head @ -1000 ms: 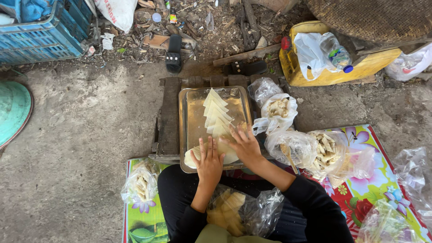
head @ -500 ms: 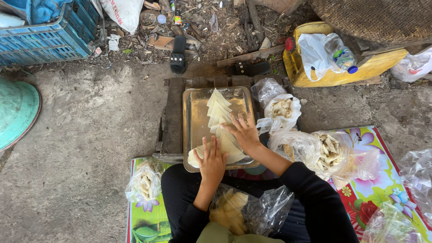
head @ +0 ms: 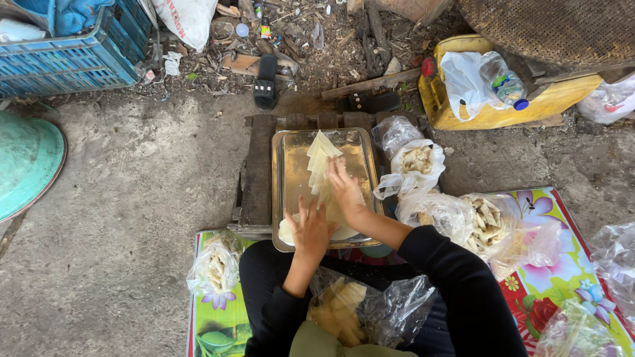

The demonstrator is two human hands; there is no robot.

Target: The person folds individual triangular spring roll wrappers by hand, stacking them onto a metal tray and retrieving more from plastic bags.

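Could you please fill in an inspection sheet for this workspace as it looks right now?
Surface: metal tray on a dark wooden pallet, concrete ground.
Job's things: pale wrapper sheets fanned in the tray.
Clutter: plastic bags of rolls, floral mat, yellow can.
Grippers: left hand and right hand flat on the sheets.
Cables: nothing seen.
Surroundings: blue crate, black sandal, debris.
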